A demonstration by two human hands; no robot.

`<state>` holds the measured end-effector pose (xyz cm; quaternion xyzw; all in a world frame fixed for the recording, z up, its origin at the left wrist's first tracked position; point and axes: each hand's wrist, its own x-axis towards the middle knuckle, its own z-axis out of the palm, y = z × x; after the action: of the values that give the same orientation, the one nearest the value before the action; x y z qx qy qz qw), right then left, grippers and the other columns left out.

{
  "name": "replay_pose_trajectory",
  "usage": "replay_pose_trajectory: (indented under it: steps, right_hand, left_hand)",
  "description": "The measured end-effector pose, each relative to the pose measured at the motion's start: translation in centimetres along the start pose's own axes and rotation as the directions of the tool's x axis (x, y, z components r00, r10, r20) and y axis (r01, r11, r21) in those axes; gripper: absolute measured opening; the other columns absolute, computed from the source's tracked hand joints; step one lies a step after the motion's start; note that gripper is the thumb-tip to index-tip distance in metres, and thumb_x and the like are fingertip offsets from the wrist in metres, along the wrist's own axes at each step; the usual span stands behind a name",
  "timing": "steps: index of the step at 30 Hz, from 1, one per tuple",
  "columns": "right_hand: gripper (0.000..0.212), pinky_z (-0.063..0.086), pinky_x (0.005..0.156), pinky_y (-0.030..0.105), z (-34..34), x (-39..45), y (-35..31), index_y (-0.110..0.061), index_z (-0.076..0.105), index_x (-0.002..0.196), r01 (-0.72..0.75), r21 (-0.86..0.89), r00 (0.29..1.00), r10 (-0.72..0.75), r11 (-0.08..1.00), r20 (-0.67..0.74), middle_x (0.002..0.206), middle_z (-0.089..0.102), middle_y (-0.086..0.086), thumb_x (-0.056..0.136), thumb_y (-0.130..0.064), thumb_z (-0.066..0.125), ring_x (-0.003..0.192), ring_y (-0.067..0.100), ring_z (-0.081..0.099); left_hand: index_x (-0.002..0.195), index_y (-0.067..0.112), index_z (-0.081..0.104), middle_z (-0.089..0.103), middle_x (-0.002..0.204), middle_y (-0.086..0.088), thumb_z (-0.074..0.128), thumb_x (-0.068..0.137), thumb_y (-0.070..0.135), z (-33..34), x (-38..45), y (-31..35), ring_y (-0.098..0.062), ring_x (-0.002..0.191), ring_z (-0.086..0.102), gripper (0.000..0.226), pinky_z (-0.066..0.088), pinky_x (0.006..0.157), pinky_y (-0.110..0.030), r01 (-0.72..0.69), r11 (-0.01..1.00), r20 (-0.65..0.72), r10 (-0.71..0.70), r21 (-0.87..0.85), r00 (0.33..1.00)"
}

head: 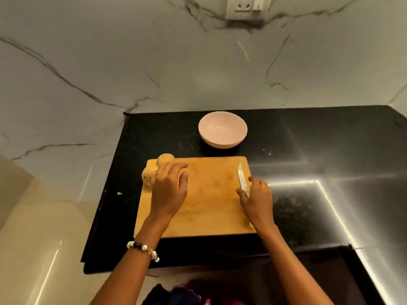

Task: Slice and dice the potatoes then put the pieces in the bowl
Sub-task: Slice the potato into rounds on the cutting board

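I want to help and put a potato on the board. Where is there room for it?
The middle of the cutting board is bare, between the left hand and the right hand. It is crowded at the far left corner, where the potatoes sit, and along the right edge, where the knife lies.

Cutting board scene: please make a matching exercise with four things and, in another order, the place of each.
Things:
1. bowl
2. knife
3. potatoes
4. cutting board

Places:
a. at the board's left far corner
b. on the black counter, beyond the board
c. under both hands
d. on the board's right side

Pairs: 1-b, 2-d, 3-a, 4-c
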<state>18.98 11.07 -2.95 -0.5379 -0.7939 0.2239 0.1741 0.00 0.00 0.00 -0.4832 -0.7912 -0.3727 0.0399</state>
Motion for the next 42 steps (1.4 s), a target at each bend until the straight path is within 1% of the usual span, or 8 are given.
replay_pose_trajectory:
  steps: [3,10,16,20,27,33,36,42]
  right_hand:
    - [0.044,0.038,0.085,0.042,1.0,-1.2,-0.6,0.003,0.052,0.12,-0.117,-0.086,0.992,0.111,0.989,-0.065,0.112,0.051,0.022,0.088,-0.024,0.065,0.104,0.039,0.046]
    - [0.019,0.033,0.069,0.035,1.7,-0.2,-1.7,0.001,0.057,0.083,-0.234,-0.02,0.972,0.233,0.972,-0.041,0.091,0.059,0.021,0.084,-0.016,0.066,0.09,0.04,0.054]
    - [0.018,0.054,0.065,0.04,0.2,0.7,-3.4,-0.005,0.07,0.097,-0.262,0.433,0.953,0.302,0.863,-0.026,0.078,0.066,0.007,0.084,-0.017,0.069,0.072,0.025,0.062]
    - [0.011,0.051,0.047,0.028,-0.8,1.5,-4.0,-0.008,0.066,0.099,-0.344,0.789,0.912,0.381,0.51,0.152,0.081,0.065,0.009,0.092,-0.014,0.059,0.065,0.021,0.064]
    - [0.013,0.05,0.048,0.026,-1.2,2.5,-3.8,-0.007,0.065,0.1,-0.397,0.782,0.905,0.346,0.48,0.247,0.081,0.065,0.014,0.095,-0.014,0.055,0.06,0.02,0.062]
    - [0.027,0.052,0.054,0.024,-1.3,2.6,-3.2,-0.006,0.061,0.118,-0.407,0.741,0.909,0.314,0.534,0.273,0.087,0.068,0.012,0.091,-0.004,0.059,0.068,0.016,0.065]
    - [0.035,0.051,0.053,0.023,-1.3,1.7,-3.1,-0.008,0.059,0.124,-0.389,0.708,0.921,0.265,0.59,0.285,0.078,0.069,0.011,0.09,-0.007,0.062,0.061,0.014,0.064]
    - [0.044,0.052,0.046,0.027,-0.8,-1.2,-3.2,-0.015,0.055,0.131,-0.28,0.518,0.959,0.217,0.808,0.18,0.077,0.07,0.01,0.089,-0.015,0.065,0.049,0.008,0.061]
  left_hand:
    - [0.102,0.016,0.068,0.067,0.102,-0.001,0.048,0.085,0.026,0.0,-0.2,-1.5,-0.023,0.093,0.059,0.029,0.042,0.084,-0.037,0.006,1.0,-0.03,-0.005,0.027,1.0]
    - [0.101,0.019,0.069,0.066,0.103,0.002,0.052,0.085,0.025,-0.5,-0.4,-3.4,-0.022,0.1,0.056,0.024,0.043,0.087,-0.047,0.086,0.996,-0.031,-0.085,0.016,0.996]
    - [0.101,0.018,0.068,0.066,0.104,-0.002,0.06,0.083,0.026,-0.8,1.6,-4.2,-0.026,0.11,0.053,0.021,0.031,0.1,-0.058,0.202,0.964,-0.107,-0.186,0.173,0.977]
    - [0.133,0.03,0.047,0.049,0.136,0.0,0.065,0.08,0.05,-0.7,4.7,-4.7,-0.025,0.138,0.026,0.06,-0.002,0.105,-0.067,0.284,0.857,0.113,-0.363,0.43,0.925]
    - [0.13,0.034,0.05,0.059,0.119,0.003,0.068,0.077,0.051,0.5,8.2,-4.8,-0.022,0.133,0.033,0.058,-0.006,0.102,-0.074,0.124,0.78,0.301,-0.376,0.613,0.877]
    - [0.134,0.035,0.047,0.055,0.12,0.003,0.07,0.075,0.049,1.8,7.5,-3.3,-0.017,0.122,0.039,0.065,0.014,0.11,-0.049,0.076,0.925,0.292,-0.195,0.373,0.936]
    - [0.136,0.03,0.047,0.05,0.116,0.004,0.078,0.072,0.038,2.9,5.8,-1.1,-0.007,0.102,0.043,0.072,0.034,0.089,-0.02,0.113,0.994,0.366,-0.108,0.007,0.924]
    - [0.135,0.028,0.05,0.05,0.119,0.005,0.083,0.067,0.024,6.1,1.8,1.0,-0.006,0.105,0.047,0.076,0.037,0.087,-0.012,0.074,0.985,0.389,-0.007,-0.158,0.921]
